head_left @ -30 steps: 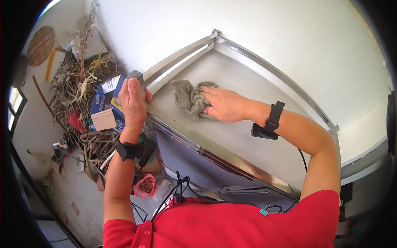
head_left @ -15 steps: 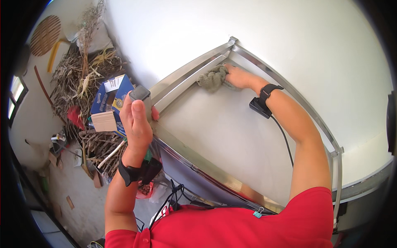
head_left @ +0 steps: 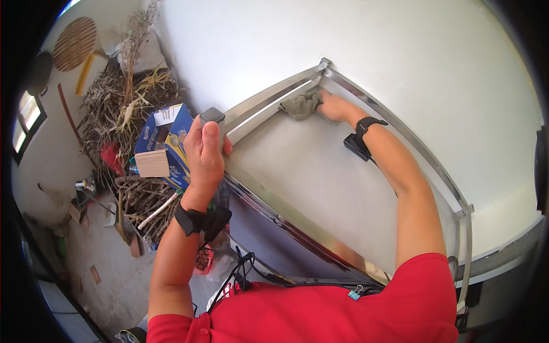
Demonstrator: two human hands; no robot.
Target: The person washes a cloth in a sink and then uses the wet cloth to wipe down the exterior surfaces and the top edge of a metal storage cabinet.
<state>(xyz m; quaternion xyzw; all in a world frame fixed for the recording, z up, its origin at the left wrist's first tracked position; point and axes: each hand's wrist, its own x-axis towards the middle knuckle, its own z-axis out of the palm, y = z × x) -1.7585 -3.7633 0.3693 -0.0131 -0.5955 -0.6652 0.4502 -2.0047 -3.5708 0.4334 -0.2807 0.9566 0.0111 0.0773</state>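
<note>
A metal-framed rack (head_left: pixel 274 201) with a flat pale shelf (head_left: pixel 320 188) stands in front of me against the white wall. My left hand (head_left: pixel 207 150) is wrapped round the rack's near-left corner post (head_left: pixel 212 115), its capped top showing above my fingers. At the far corner of the shelf, my right hand (head_left: pixel 334 107) grips a crumpled grey-green cloth (head_left: pixel 299 106) that lies against the shelf surface near the back rail. Some of my right fingers are hidden behind the hand and cloth. Both wrists wear black straps with small black devices.
Left of the rack sits an open blue cardboard box (head_left: pixel 166 143). Behind and below it are piles of dry stalks (head_left: pixel 108 97) and sticks (head_left: pixel 143 200). Black cables (head_left: pixel 246 263) hang near my waist. A red plastic bag (head_left: pixel 204 260) lies on the floor by the rack.
The view has shifted slightly, so the rack and box appear further right. The cloth looks more bunched and stays under my right hand near the far corner. My left hand keeps its hold.
</note>
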